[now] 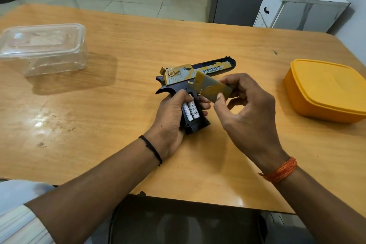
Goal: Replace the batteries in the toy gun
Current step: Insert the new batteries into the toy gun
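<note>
A black and gold toy gun (198, 71) lies on its side in the middle of the wooden table (118, 49), barrel pointing right and away. My left hand (170, 117) grips its handle, whose battery compartment stands uncovered. Two white batteries (191, 111) sit side by side inside it. My right hand (247, 113) pinches the gold battery cover (212, 88) between thumb and fingers, holding it tilted just above the handle and apart from the compartment.
A clear plastic box (42, 49) with a lid stands at the table's far left. A yellow lidded container (326, 90) sits at the right edge. A white cabinet (297, 6) stands beyond the table's far right corner.
</note>
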